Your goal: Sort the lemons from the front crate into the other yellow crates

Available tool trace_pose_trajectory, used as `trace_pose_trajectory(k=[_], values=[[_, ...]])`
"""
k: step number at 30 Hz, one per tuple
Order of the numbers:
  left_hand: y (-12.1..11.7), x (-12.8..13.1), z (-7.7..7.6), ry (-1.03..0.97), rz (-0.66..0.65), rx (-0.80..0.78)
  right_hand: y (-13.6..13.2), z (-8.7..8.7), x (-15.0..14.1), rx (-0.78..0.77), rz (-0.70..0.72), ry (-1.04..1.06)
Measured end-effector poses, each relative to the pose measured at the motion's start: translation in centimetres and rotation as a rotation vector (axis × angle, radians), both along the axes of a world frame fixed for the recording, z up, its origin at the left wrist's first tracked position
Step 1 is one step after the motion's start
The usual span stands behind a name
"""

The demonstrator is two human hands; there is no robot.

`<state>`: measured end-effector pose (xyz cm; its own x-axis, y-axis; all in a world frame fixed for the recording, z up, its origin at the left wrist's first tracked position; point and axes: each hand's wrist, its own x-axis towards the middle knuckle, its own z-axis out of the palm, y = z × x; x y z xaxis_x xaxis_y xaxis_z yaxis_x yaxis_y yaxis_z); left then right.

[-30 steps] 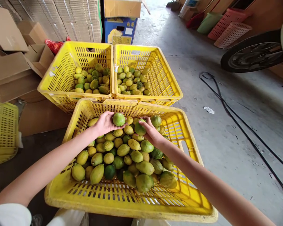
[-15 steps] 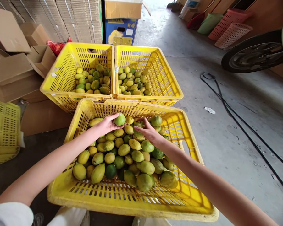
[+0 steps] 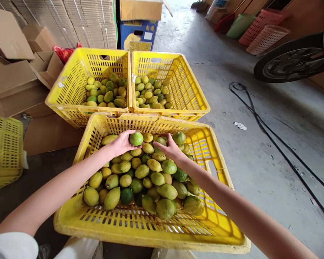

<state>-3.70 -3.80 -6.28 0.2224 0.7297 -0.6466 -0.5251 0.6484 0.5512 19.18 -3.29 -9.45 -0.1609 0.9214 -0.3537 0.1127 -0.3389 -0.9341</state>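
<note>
A large yellow plastic crate (image 3: 218,201) stands right in front of me, heaped with several yellow and green lemons (image 3: 151,180). My left hand (image 3: 121,143) is closed around a round green lemon (image 3: 136,138) at the crate's far side. My right hand (image 3: 170,148) lies on the fruit just to the right of it, fingers curled over a greenish lemon (image 3: 160,141) in the pile. Both bare forearms reach in over the near rim.
Two more yellow crates, left (image 3: 70,82) and right (image 3: 191,93), sit behind with lemons in their bottoms. Cardboard boxes (image 3: 10,64) stack at the left, another yellow crate (image 3: 2,151) at far left. A black cable (image 3: 261,126) crosses the concrete floor; a wheel (image 3: 291,63) is at right.
My right hand let go of the green lemon it held up and came down onto the pile. My left hand kept its green lemon, shifting only slightly.
</note>
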Motion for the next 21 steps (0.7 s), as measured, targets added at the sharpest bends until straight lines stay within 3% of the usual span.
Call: trace_pose_trajectory(k=[3, 6, 10, 16, 21], values=[[-0.1, -0.1, -0.3, -0.018, -0.058, 0.033, 0.1, 0.7, -0.1, -0.052, 0.031, 0.036], [-0.3, -0.2, -0.7, 0.005, -0.157, 0.112, -0.2, 1.5, -0.2, -0.144, 0.091, 0.204], [-0.3, -0.2, -0.9, 0.04, -0.153, 0.108, -0.6, 2.3, -0.6, -0.207, 0.105, 0.337], [0.1, 0.0, 0.0, -0.032, -0.063, 0.003, -0.6, 2.9, -1.3, -0.221, 0.08, 0.459], [-0.1, -0.1, -0.4, -0.08, -0.114, 0.107, -0.7, 2.9, -1.4, -0.077, 0.091, 0.34]])
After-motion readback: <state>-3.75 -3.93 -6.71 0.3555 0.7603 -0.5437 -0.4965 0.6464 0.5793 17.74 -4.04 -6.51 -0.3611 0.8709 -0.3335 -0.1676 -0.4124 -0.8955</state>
